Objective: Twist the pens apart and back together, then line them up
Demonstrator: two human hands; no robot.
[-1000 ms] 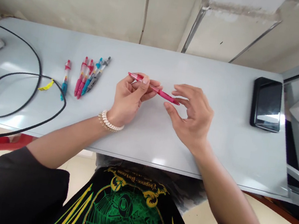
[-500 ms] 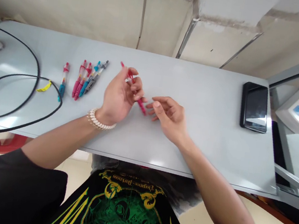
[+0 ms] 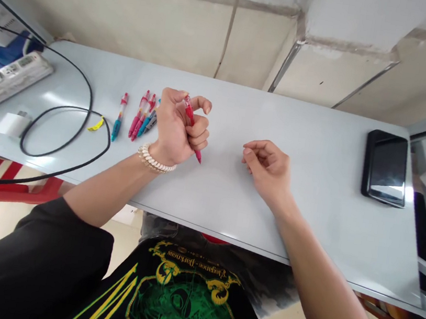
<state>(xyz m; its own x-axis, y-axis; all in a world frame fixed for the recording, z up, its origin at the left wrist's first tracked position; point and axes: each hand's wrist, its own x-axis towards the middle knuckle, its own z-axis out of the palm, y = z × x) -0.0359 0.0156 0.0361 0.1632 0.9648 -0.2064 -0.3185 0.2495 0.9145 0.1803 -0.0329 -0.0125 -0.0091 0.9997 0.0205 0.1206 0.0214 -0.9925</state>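
My left hand (image 3: 180,128), with a white coiled band at the wrist, holds a red-pink pen (image 3: 189,109). Its fingers wrap the barrel, the thumb lies at the pen's upper end, and the index finger is bent away from it. The pen's tip slants down to the right, below the fingers. To the right, apart from the pen, my right hand (image 3: 269,170) is loosely curled above the table, thumb against the fingers, nothing showing in it. Left of my left hand lie several pens (image 3: 140,116), pink, blue and grey, partly hidden by it, and a separate pink-and-blue pen (image 3: 120,117).
A black cable (image 3: 79,154) with a yellow tag loops over the left of the grey table (image 3: 215,197). Near it are a white plug adapter (image 3: 12,124) and a power strip (image 3: 27,72). A black device with a screen (image 3: 386,165) lies at the right end.
The pen has turned steeper in my left hand, and the thumb has come to its upper end. My right hand has drawn away to the right, its fingers closing. The view has shifted left.
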